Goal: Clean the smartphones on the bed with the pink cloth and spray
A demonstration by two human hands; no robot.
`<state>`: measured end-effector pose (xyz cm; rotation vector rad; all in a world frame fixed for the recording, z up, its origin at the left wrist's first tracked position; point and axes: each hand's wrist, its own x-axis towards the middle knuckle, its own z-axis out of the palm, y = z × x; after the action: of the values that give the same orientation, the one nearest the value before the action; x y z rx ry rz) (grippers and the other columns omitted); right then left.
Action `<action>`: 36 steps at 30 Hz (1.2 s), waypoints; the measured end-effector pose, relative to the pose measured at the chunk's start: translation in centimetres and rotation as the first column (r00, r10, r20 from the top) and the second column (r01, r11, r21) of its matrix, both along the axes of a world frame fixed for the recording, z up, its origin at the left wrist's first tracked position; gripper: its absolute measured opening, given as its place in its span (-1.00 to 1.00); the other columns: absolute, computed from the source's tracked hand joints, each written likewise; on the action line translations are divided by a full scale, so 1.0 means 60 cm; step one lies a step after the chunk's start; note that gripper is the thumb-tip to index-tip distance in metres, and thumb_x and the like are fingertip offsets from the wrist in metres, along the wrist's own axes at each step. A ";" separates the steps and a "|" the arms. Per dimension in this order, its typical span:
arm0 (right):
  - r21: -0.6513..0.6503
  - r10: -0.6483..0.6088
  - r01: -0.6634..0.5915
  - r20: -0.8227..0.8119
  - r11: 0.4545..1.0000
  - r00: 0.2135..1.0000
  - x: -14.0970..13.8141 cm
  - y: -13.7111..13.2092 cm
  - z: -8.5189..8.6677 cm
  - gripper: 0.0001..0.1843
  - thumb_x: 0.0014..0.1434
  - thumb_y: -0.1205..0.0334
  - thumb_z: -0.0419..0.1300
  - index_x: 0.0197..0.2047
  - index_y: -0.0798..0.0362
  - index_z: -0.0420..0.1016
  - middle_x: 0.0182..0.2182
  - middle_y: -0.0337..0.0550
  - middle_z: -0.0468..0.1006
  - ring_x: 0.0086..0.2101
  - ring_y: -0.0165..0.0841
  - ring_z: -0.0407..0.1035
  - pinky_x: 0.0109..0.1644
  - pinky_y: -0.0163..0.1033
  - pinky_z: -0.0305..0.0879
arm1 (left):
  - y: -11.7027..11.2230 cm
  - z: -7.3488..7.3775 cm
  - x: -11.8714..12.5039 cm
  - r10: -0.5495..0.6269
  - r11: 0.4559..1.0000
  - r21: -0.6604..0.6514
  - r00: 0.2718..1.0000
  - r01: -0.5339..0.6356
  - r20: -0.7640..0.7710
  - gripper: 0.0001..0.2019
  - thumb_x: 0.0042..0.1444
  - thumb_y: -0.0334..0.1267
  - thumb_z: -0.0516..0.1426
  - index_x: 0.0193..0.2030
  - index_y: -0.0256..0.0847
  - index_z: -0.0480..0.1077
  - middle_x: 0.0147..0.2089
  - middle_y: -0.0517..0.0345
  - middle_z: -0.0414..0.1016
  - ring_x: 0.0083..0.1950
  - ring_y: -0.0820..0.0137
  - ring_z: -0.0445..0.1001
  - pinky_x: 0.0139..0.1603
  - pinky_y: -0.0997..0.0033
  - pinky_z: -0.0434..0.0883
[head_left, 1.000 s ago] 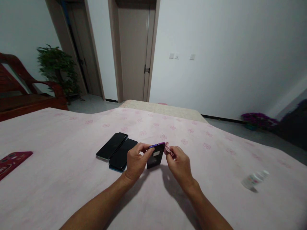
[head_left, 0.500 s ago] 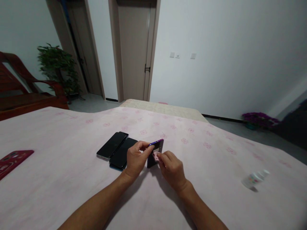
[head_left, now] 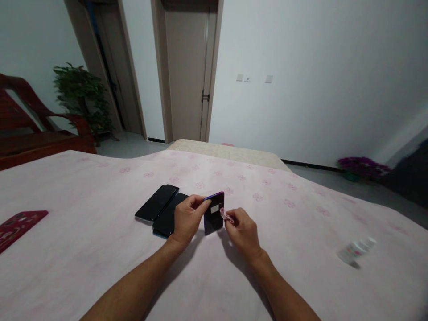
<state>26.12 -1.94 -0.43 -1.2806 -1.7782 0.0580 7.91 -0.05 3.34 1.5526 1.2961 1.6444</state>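
My left hand (head_left: 187, 219) grips a dark smartphone (head_left: 213, 221) with a purple-blue edge by its upper left side. The phone stands upright above the cloth, and a pale rectangle shows on its glossy face. Pinched in the fingers of my right hand (head_left: 243, 230) is a small pink cloth (head_left: 227, 216), which is at the phone's right edge. Several other phones lie to the left of my left hand: a black phone (head_left: 156, 204) overlaps one beneath it, and a second black phone (head_left: 167, 218), beside them, is partly hidden by my hand.
A pink flowered tablecloth (head_left: 287, 232) covers the surface. At the right a white bottle (head_left: 355, 251) is on it, and at the far left lies a red phone case (head_left: 22, 227). Beyond are a wooden chair (head_left: 43, 133), a green plant (head_left: 80, 96) and a door (head_left: 187, 71).
My right hand with the pink cloth has moved from the phone's middle to its right edge. The phone has turned so more of its face shows, and shifted slightly left.
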 end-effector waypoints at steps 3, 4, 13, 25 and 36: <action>-0.018 -0.034 0.033 -0.067 0.999 0.997 0.005 0.004 0.003 -0.87 0.21 0.29 0.11 -0.33 0.03 0.47 -0.39 -0.18 0.52 -0.41 -0.37 0.38 -0.32 -0.30 0.25 | -0.001 -0.001 0.000 -0.012 1.000 0.006 1.000 0.012 -0.010 -0.82 0.08 -0.12 0.28 -0.36 -0.19 0.57 -0.41 0.19 0.62 -0.39 0.41 0.53 -0.34 0.47 0.40; -0.041 -0.017 0.015 -0.038 0.999 0.999 0.004 0.004 0.002 -0.87 0.20 0.30 0.11 -0.35 0.02 0.47 -0.40 -0.19 0.53 -0.42 -0.37 0.38 -0.33 -0.30 0.24 | 0.000 -0.002 0.000 -0.013 1.000 0.007 1.000 0.013 -0.012 -0.82 0.08 -0.12 0.28 -0.35 -0.19 0.57 -0.41 0.19 0.62 -0.38 0.40 0.53 -0.33 0.47 0.40; -0.230 -0.107 0.080 -0.106 0.970 0.989 0.007 0.008 0.001 -0.68 0.23 0.06 0.15 -0.49 0.02 0.47 -0.58 -0.24 0.49 -0.56 -0.40 0.30 -0.50 -0.33 0.08 | 0.004 -0.007 -0.006 -0.001 1.000 -0.027 0.999 0.002 0.032 -0.81 0.08 -0.10 0.28 -0.35 -0.18 0.58 -0.39 0.18 0.62 -0.36 0.38 0.55 -0.32 0.47 0.40; -0.278 -0.022 -0.160 -0.556 0.947 0.831 -0.002 -0.011 0.073 -0.73 0.13 0.02 0.25 -0.28 0.07 0.51 -0.48 -0.24 0.48 -0.50 -0.37 0.37 -0.46 -0.28 0.40 | -0.015 -0.008 -0.005 -0.059 0.947 0.297 0.973 0.125 -0.224 -0.89 0.20 -0.19 0.24 -0.28 -0.16 0.54 -0.37 0.19 0.57 -0.38 0.44 0.48 -0.29 0.46 0.39; -0.651 0.116 -0.225 -0.206 0.726 0.972 0.062 -0.012 0.103 -0.91 0.09 0.25 0.19 -0.41 0.06 0.46 -0.54 -0.27 0.44 -0.58 -0.44 0.32 -0.57 -0.38 0.20 | -0.017 -0.065 -0.006 -0.050 0.760 0.515 0.827 0.395 -0.561 -0.89 0.31 -0.24 0.13 -0.15 -0.18 0.47 -0.24 0.08 0.63 -0.24 0.38 0.58 -0.19 0.42 0.47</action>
<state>29.85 -2.64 5.75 -1.5397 -1.7950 0.9664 7.57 -1.07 -0.54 2.5903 0.7360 1.6221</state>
